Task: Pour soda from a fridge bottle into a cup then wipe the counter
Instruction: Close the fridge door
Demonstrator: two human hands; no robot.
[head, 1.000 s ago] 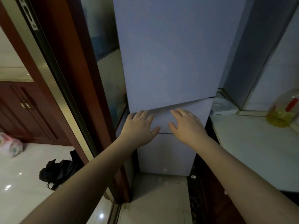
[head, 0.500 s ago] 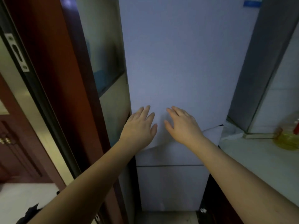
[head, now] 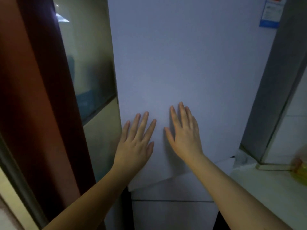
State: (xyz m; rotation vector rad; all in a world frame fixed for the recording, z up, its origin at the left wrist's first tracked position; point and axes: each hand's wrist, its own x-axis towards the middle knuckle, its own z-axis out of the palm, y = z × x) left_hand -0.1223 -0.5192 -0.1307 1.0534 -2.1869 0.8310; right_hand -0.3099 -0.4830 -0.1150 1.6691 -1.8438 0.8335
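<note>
A tall pale grey fridge point(head: 191, 63) fills the middle of the head view, its upper door closed. My left hand point(head: 135, 143) is held flat with straight fingers near the lower left part of that door. My right hand point(head: 184, 135) is beside it, fingers straight and pointing up, over the door's lower middle. Whether the palms touch the door I cannot tell. Both hands hold nothing. No soda bottle or cup is in sight. Below the hands the fridge's lower drawers point(head: 172, 213) show.
A white counter point(head: 269, 196) runs along the right, with a yellowish oil bottle point(head: 300, 170) at its far right edge. A dark red door frame point(head: 41, 113) and a glass panel point(head: 89, 72) stand on the left. A blue label point(head: 270, 12) sits on the fridge's top right.
Both hands have risen from the drawer seam to the lower part of the upper door. The view has tilted up, so the floor has dropped out of sight.
</note>
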